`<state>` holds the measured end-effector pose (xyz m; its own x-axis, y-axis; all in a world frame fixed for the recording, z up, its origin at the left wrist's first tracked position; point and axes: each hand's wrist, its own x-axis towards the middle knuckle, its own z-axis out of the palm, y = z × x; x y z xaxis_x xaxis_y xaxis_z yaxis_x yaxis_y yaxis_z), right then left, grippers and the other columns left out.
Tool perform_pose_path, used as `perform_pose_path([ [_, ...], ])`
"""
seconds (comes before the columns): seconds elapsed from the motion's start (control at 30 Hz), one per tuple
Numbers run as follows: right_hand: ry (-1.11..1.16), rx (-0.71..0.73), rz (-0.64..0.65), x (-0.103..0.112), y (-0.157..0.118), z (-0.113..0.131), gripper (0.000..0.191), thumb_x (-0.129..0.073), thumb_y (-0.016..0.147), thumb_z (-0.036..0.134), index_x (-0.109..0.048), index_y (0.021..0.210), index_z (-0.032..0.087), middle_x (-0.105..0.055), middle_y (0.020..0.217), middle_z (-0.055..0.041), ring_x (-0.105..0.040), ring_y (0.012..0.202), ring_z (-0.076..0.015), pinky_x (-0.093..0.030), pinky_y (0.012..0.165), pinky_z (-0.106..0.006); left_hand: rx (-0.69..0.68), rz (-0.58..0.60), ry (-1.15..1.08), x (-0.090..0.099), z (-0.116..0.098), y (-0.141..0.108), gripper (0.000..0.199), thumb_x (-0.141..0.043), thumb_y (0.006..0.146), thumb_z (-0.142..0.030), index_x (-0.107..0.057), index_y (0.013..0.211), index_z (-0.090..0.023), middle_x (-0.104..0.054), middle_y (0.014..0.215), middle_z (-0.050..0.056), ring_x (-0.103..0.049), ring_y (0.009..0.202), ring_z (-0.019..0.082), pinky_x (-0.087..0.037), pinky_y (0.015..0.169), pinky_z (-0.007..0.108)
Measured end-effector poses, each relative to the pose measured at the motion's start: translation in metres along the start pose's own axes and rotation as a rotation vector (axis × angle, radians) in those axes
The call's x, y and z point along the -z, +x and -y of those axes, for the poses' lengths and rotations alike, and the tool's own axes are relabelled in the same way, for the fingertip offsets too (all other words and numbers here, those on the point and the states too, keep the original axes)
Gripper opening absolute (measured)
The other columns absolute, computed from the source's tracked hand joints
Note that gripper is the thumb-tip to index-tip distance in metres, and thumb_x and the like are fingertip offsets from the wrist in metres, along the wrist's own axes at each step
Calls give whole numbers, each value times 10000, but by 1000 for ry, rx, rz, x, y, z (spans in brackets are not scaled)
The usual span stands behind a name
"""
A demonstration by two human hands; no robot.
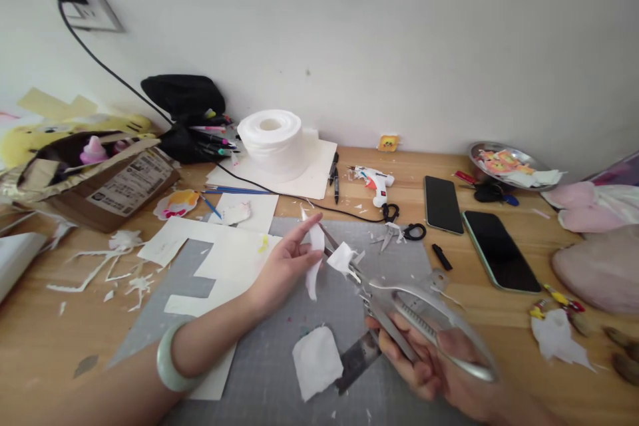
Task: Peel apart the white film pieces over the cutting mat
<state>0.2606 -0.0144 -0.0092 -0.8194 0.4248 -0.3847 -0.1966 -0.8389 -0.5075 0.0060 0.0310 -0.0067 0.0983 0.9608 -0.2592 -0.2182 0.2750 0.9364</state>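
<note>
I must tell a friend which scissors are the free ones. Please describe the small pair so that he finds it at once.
Start at the white glue gun near the wall, on the wooden desk. Just in front of it, at the grey cutting mat's far edge, lie the small scissors. Their handles are black loops, whereas the large pair in the right hand is all silver.

Left hand [287, 263] pinches a white paper strip [315, 259] — right hand [434, 363] grips metal scissors [399, 306], blades at it, above the worktop [499, 319].

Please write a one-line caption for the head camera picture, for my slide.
Left hand holds a white paper piece while right hand cuts it with metal scissors over a grey mat.
</note>
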Motion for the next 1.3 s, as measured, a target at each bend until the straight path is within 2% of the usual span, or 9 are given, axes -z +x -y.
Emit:
perform_pose_path([
  [0.17,-149,82,-15,-2,2,-6,726,-692,589,628,-554,1209,279,-438,859,-9,-249,520,-13,-187,424,-143,74,38,-71,-2,1,-3,791,-681,702,-229,-313,1403,-229,-662,723,11,-589,651,137,-422,622,234],
  [0.27,-207,138,58,2,7,-10,746,-671,586,660,-538,1224,298,-433,809,6,-276,467,2,-232,380,-128,109,59,-92,0,2,-5,830,-693,699,-235,-277,1417,-236,-653,676,5,-596,624,140,-423,599,233],
  [0.33,-202,124,113,8,10,-14,698,-682,604,628,-552,1208,304,-437,791,13,-289,432,14,-251,354,-115,110,56,-85,1,2,-7,845,-696,700,-238,-259,1423,-243,-635,631,-7,-575,574,124,-402,554,213],
  [0.43,-172,131,69,17,13,-21,560,-592,727,602,-578,1175,266,-448,771,16,-304,395,26,-282,338,-103,99,38,-75,2,1,-8,842,-693,708,-244,-252,1426,-247,-607,586,-20,-528,511,99,-363,494,187],
  [0.57,-137,92,118,22,11,-24,664,-717,637,536,-542,1214,258,-462,799,16,-368,426,26,-302,354,-89,77,13,-54,3,0,-9,827,-698,706,-226,-277,1417,-260,-595,582,-22,-484,483,84,-354,456,175],
  [0.8,-99,44,116,24,9,-23,669,-743,643,471,-522,1236,255,-459,823,14,-401,439,24,-316,369,-98,26,-11,-30,6,4,-8,818,-711,687,-218,-316,1402,-278,-667,823,43,-485,499,72,-387,452,183],
  [0.97,-155,35,89,23,7,-20,625,-735,683,393,-510,1249,251,-460,830,7,-414,451,24,-304,382,-97,20,-15,-29,6,2,-9,829,-704,692,-209,-295,1409,-284,-678,844,39,-495,510,70,-396,466,182],
  [1.13,-167,27,122,27,7,-22,648,-708,693,441,-487,1274,259,-454,837,5,-412,446,12,-312,376,-114,-4,-46,-38,6,2,-9,806,-706,691,-197,-327,1399,-266,-690,823,38,-526,520,81,-425,482,190],
  [1.3,-102,2,99,27,6,-17,794,-734,557,592,-523,1237,239,-485,828,-5,-335,467,3,-253,375,-125,-33,-55,-58,8,3,-8,797,-711,688,-171,-348,1390,-278,-695,873,54,-546,545,87,-435,494,190],
])
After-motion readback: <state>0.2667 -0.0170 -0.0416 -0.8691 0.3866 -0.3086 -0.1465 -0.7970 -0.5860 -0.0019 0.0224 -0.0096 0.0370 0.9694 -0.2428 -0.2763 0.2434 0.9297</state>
